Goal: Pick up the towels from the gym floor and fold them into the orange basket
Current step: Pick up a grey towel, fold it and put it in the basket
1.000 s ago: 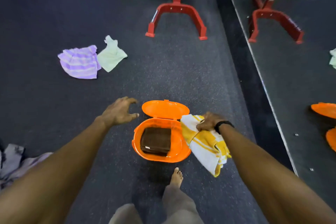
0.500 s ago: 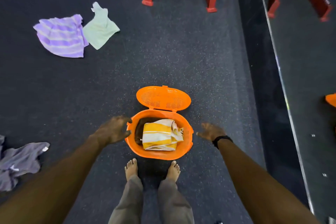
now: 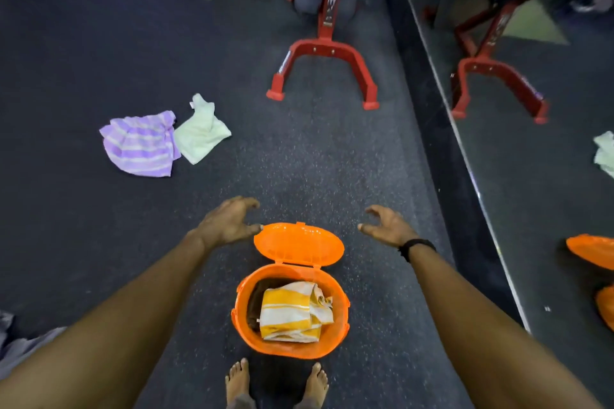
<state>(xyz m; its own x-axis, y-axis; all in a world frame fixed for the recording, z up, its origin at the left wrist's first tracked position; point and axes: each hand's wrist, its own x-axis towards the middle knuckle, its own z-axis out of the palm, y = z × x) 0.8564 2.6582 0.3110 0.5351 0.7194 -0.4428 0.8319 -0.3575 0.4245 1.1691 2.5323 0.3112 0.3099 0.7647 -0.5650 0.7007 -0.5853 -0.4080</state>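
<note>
The orange basket (image 3: 244,325) stands on the dark floor just ahead of my bare feet, its lid (image 3: 299,244) hinged open at the back. Inside lies a folded yellow-and-white striped towel (image 3: 292,312) on top of a dark brown towel (image 3: 254,304). My left hand (image 3: 227,222) hovers left of the lid with loosely curled fingers, holding nothing. My right hand (image 3: 387,226) hovers right of the lid, also empty. A purple striped towel (image 3: 139,144) and a pale green towel (image 3: 201,133) lie crumpled on the floor further ahead to the left.
A grey cloth (image 3: 20,347) lies at the left edge. A red machine base (image 3: 324,53) stands ahead. A wall mirror (image 3: 538,156) runs along the right, reflecting the basket and equipment.
The yellow towel left my right hand and now lies in the basket. Both hands have risen from the basket's sides to either side of the lid. The view tilted up.
</note>
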